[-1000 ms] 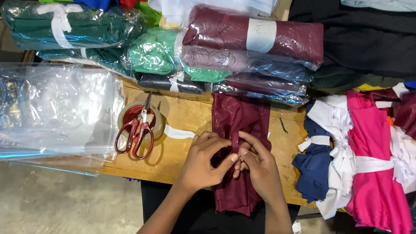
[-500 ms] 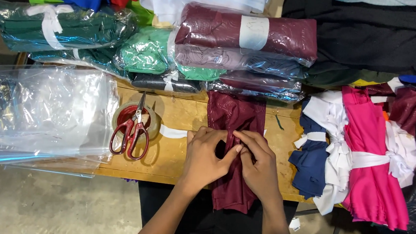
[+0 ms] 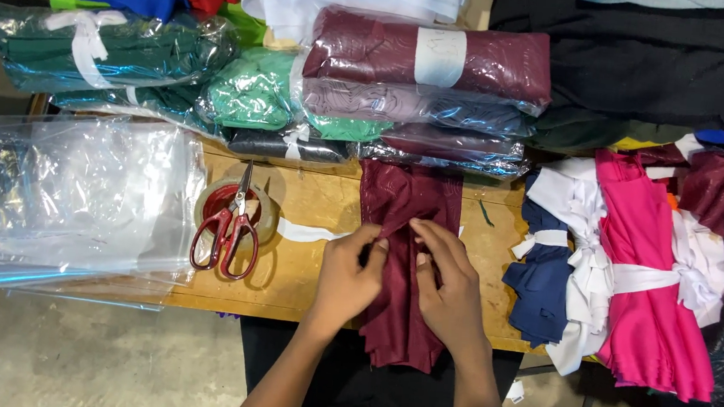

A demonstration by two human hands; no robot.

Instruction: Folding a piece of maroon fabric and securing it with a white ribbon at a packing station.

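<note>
At table's (image 3: 304, 285) near edge, hands (image 3: 399, 280) pinch maroon cloth (image 3: 409, 203).

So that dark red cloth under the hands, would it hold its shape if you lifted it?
Probably not. The maroon cloth creases under both hands, left hand and right hand, and droops over the wooden table edge, so it looks floppy. It seems thin and likely light. Its folds would probably slip open unless lifted from underneath.

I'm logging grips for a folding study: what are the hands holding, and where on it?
Both the left hand and right hand pinch the maroon folded cloth near its middle, on the wooden table.
</note>
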